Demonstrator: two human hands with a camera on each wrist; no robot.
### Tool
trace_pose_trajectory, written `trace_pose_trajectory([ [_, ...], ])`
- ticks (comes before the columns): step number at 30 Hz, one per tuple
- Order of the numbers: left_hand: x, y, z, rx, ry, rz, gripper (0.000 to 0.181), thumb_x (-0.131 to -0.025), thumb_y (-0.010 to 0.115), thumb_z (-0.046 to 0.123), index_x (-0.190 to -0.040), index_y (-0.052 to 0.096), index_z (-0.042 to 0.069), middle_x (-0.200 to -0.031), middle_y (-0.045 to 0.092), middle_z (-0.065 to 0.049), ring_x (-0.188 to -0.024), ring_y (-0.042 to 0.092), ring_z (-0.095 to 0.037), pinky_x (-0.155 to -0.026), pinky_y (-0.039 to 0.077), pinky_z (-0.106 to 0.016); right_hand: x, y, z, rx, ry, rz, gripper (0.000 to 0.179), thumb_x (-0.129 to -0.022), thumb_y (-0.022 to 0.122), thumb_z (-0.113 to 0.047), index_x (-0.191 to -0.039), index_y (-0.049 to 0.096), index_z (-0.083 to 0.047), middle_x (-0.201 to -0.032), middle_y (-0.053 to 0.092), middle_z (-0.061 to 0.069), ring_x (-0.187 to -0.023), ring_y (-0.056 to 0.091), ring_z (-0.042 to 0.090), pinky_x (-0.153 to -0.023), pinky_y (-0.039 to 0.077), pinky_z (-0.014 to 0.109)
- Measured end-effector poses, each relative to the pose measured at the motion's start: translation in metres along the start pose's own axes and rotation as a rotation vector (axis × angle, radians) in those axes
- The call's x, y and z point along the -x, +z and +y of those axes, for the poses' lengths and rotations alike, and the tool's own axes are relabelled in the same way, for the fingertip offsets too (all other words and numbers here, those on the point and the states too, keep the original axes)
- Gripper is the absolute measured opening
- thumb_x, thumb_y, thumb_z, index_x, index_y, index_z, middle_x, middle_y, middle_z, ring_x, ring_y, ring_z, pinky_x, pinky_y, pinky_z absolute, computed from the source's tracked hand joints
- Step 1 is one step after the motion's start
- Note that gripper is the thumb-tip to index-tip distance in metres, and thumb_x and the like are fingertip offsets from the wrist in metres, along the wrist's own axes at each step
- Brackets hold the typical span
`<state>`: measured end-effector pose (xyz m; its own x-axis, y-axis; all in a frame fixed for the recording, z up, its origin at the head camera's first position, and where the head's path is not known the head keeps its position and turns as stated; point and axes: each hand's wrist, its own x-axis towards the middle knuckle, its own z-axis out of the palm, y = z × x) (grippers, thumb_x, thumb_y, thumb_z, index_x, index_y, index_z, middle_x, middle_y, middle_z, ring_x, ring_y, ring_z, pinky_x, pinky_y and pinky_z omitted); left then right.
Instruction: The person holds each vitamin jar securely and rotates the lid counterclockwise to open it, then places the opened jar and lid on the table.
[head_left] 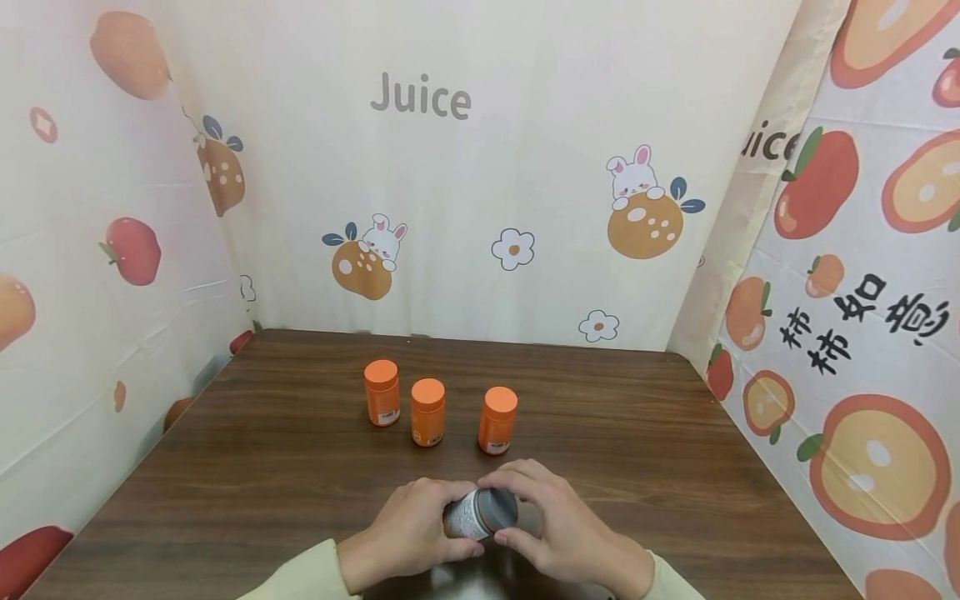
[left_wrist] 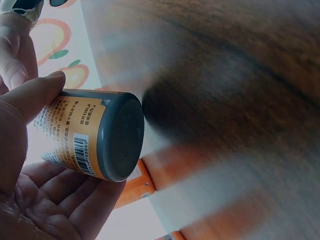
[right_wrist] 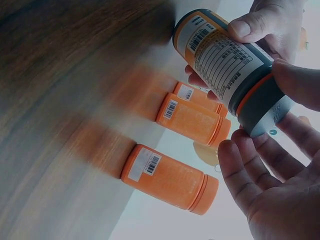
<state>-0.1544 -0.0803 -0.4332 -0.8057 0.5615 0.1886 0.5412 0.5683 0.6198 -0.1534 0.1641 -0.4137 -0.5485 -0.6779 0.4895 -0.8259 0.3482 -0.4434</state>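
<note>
A dark grey bottle [head_left: 467, 517] with a printed, barcoded label is held tilted just over the near part of the table. My left hand [head_left: 412, 527] grips its body, thumb on one side and fingers on the other. At the other end, my right hand [head_left: 561, 530] holds the dark grey cap [right_wrist: 265, 105] between thumb and fingers. An orange ring shows between cap and body in the right wrist view. The bottle's base [left_wrist: 122, 137] faces the left wrist camera. Whether the cap is loose cannot be told.
Three orange bottles with orange caps stand upright beyond my hands: one at the left [head_left: 382, 393], one in the middle [head_left: 428, 413] and one at the right [head_left: 498, 421]. The brown wood-grain table [head_left: 630, 417] meets a printed curtain [head_left: 525, 167] at the back.
</note>
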Motion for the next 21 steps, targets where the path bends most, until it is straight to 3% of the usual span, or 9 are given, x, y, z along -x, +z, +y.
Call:
trace_pose_trajectory([
  [7, -0.0003, 0.0003, -0.0003, -0.011, -0.009, -0.010, 0.037, -0.078, 0.090, 0.039, -0.108, 0.072, 0.027, -0.088, 0.065, 0.022, -0.073, 0.057, 0.005, -0.062, 0.049, -0.022, -0.0006, -0.0009, -0.0021, 0.038, 0.024, -0.019, 0.064, -0.076, 0.088, -0.007, -0.133, 0.064, -0.022, -0.132, 0.059, -0.009, -0.121, 0.054, 0.008, -0.096, 0.051, 0.036],
  [15, 0.0002, 0.0004, -0.0005, -0.028, -0.004, 0.003, 0.039, -0.078, 0.090, 0.041, -0.109, 0.072, 0.027, -0.086, 0.065, 0.021, -0.071, 0.056, 0.004, -0.060, 0.048, -0.022, -0.0024, -0.0006, -0.0024, 0.081, -0.061, 0.011, 0.072, -0.067, 0.086, 0.006, -0.130, 0.064, -0.021, -0.133, 0.058, -0.005, -0.122, 0.055, 0.015, -0.096, 0.052, 0.039],
  [21, 0.0013, 0.0006, 0.0003, -0.018, -0.003, 0.015, 0.038, -0.077, 0.090, 0.042, -0.109, 0.072, 0.029, -0.087, 0.066, 0.020, -0.071, 0.057, 0.004, -0.061, 0.048, -0.022, -0.0019, 0.0001, -0.0046, 0.058, -0.052, 0.035, 0.070, -0.076, 0.089, -0.008, -0.138, 0.059, -0.018, -0.138, 0.057, -0.001, -0.124, 0.056, 0.017, -0.098, 0.051, 0.039],
])
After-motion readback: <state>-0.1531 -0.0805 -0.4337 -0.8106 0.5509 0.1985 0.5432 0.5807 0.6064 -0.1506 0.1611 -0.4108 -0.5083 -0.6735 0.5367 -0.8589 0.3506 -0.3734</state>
